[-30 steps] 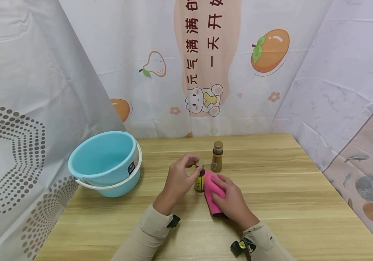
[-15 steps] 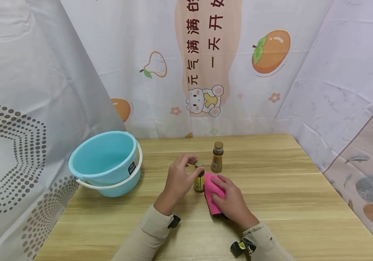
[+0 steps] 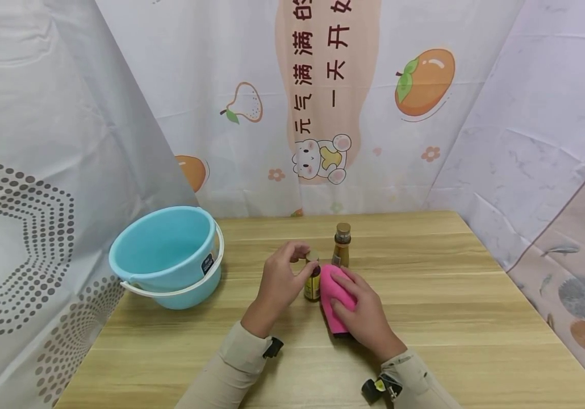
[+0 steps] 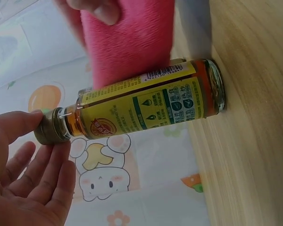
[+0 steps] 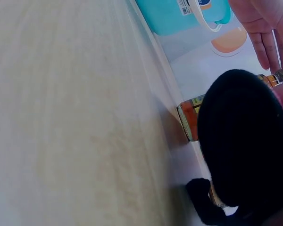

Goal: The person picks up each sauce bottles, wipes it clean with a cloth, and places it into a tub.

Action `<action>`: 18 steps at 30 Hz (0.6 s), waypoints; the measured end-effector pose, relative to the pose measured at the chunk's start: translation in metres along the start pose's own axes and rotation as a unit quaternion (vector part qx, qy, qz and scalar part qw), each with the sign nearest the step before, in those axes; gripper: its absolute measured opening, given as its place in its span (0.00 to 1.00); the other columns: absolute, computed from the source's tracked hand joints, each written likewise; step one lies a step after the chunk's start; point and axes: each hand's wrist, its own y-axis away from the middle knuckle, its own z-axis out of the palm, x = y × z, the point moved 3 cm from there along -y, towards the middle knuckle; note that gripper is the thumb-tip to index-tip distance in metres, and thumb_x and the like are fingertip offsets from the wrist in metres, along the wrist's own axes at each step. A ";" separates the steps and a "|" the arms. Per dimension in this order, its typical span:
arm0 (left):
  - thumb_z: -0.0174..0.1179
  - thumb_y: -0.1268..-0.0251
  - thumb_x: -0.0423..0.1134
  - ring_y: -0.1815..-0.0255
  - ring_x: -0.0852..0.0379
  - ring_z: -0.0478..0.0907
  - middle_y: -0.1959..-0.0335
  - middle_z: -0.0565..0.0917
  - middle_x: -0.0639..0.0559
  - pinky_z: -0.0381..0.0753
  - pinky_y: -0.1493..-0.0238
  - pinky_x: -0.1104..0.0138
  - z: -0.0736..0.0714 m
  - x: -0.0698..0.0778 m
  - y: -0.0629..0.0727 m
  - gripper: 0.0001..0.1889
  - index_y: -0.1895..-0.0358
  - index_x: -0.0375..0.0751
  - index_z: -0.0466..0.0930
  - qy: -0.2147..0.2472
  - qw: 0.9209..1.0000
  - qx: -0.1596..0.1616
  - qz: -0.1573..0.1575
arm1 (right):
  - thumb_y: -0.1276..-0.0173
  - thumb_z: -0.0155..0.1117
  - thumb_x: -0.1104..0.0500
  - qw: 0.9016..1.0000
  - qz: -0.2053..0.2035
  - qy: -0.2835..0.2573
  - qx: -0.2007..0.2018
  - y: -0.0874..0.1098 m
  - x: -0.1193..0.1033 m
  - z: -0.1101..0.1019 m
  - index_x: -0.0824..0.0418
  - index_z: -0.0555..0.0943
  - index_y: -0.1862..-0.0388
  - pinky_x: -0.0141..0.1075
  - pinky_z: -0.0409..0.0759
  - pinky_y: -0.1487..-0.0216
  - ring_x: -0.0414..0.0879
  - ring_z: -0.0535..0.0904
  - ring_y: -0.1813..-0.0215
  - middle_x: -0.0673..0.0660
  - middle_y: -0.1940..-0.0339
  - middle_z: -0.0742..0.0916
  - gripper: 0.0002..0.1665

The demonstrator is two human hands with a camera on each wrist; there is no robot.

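Observation:
A small glass bottle [image 3: 312,287] with a yellow label, amber liquid and a gold cap stands upright on the table. My left hand [image 3: 282,278] pinches its cap [image 4: 49,127] between thumb and fingers. On the bottle's right, my right hand [image 3: 369,312] grips a thick pink cloth [image 3: 335,298] with a black side. In the left wrist view the fuzzy pink cloth [image 4: 132,37] lies against the label [image 4: 146,106]. Its black side [image 5: 247,141] fills much of the right wrist view and hides part of the bottle [image 5: 189,120].
Behind the cloth stands a second gold-capped bottle [image 3: 341,250], its base hidden. A light blue bucket [image 3: 170,284] with a white handle stands at the table's left. Printed curtains [image 3: 251,51] hang along the back and sides of the wooden table [image 3: 451,318].
The right hand's fingers and the pink cloth have shifted slightly upward, so the cloth now covers the base of the back bottle. The left hand stays on the cap.

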 end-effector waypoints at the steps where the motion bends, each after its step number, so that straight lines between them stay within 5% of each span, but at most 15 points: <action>1: 0.74 0.36 0.39 0.55 0.58 0.87 0.56 0.88 0.52 0.89 0.51 0.63 0.000 0.000 0.000 0.16 0.49 0.41 0.83 0.001 1.000 -0.001 0.000 | 0.34 0.75 0.60 1.000 -0.008 -0.006 0.005 0.000 -0.001 0.000 0.48 0.80 0.30 0.45 0.86 0.41 0.52 0.76 0.28 0.56 0.23 0.75 0.34; 10: 0.72 0.34 0.38 0.55 0.54 0.89 0.55 0.89 0.46 0.89 0.51 0.64 0.000 0.000 -0.002 0.14 0.49 0.39 0.82 0.025 1.000 -0.009 0.011 | 0.34 0.76 0.62 0.994 -0.085 -0.051 0.047 0.000 -0.007 -0.004 0.51 0.79 0.28 0.23 0.75 0.33 0.56 0.73 0.25 0.59 0.22 0.74 0.35; 18: 0.73 0.34 0.38 0.55 0.56 0.89 0.56 0.89 0.52 0.89 0.51 0.66 0.001 0.000 -0.001 0.15 0.49 0.38 0.83 0.022 1.000 -0.008 0.021 | 0.33 0.75 0.62 0.994 -0.083 -0.065 0.043 0.000 -0.009 -0.005 0.51 0.78 0.28 0.21 0.70 0.30 0.58 0.71 0.24 0.60 0.22 0.73 0.34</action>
